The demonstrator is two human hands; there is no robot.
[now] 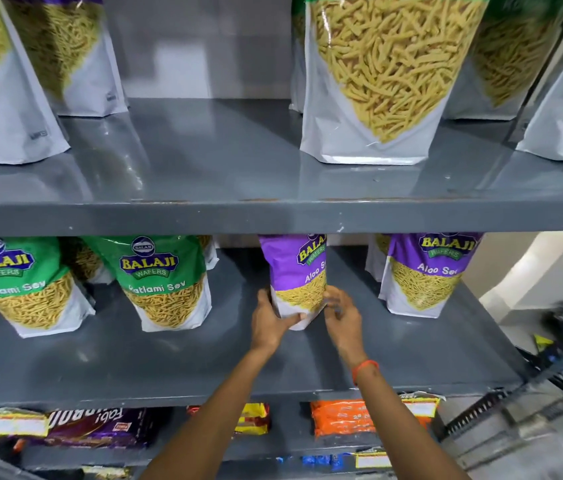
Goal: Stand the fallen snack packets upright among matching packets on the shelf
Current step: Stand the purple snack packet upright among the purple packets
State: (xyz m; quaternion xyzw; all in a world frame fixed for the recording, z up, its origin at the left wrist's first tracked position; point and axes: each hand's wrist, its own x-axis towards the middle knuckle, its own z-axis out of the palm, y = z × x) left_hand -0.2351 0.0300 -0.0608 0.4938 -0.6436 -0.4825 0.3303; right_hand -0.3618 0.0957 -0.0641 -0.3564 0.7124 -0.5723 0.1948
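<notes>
A purple Aloo Sev packet (295,271) stands upright on the middle grey shelf (204,358), turned slightly to the left. My left hand (269,320) grips its lower left side, thumb across the white base. My right hand (340,317) rests against its lower right edge, fingers blurred. A second purple Aloo Sev packet (425,271) stands upright to the right. Two green Ratlami Sev packets (162,282) (20,285) stand to the left.
The upper shelf (238,209) carries large sev pouches at the left (6,98) and right (384,81), with a gap between them. Below, the lowest shelf holds flat biscuit and snack packs (339,417). A dark crate (550,393) sits at the right.
</notes>
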